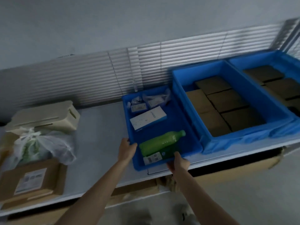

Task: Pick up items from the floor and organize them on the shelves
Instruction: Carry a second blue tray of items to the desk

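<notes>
Both hands are on the small blue tray (pixel 183 127), which sits on the shelf (pixel 100 127) with its near corner poking out a bit past the front edge. The left hand (pixel 127 149) is clamped on the tray's left rim, fingers curled over the edge. The right hand (pixel 178 162) grips the near rim at the front right, thumb over the lip.

Inside the tray, a green bottle (pixel 162 142) lies on its side near the front, cap pointing toward the right-back. A white box (pixel 148 116) lies flat in the middle, and there's some small packaged stuff (pixel 151 99) at the back, too blurry to identify.

Just to the right sit 2 bigger blue crates, the nearer one (pixel 183 88) right beside the tray and the farther one (pixel 259 57) at the end, both filled with brown cardboard boxes (pixel 227 101). On the left end of the shelf there's a tied plastic bag (pixel 42 146), a beige case (pixel 47 117) behind it, and a cardboard parcel (pixel 32 177) with a label in front. Closed blinds (pixel 81 75) run along the back.
</notes>
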The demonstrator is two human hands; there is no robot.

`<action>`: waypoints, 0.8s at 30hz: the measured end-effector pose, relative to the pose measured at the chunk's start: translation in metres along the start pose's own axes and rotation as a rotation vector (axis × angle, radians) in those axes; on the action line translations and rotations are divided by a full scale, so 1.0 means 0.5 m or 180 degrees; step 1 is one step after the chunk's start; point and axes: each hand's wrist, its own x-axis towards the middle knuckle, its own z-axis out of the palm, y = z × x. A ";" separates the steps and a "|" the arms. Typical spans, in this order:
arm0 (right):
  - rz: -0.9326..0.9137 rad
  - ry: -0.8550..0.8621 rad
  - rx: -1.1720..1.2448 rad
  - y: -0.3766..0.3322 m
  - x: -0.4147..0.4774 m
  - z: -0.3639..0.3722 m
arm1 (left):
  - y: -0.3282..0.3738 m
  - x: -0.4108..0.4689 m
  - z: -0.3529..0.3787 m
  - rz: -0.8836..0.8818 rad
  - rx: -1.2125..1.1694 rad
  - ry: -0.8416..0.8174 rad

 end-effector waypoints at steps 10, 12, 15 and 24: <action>-0.0593 0.0934 0.0159 0.101 -0.094 0.012 | -0.045 -0.013 -0.052 0.0328 0.0336 -0.0388; -0.0667 0.1082 0.0288 0.138 -0.118 -0.003 | -0.066 -0.033 -0.068 0.0504 0.0599 -0.0293; -0.0701 0.1380 0.0415 0.187 -0.152 -0.034 | -0.073 -0.040 -0.089 0.1026 0.1122 0.0181; -0.0505 0.2031 0.0392 0.252 -0.224 -0.230 | 0.025 -0.007 -0.079 0.2411 0.1886 0.0148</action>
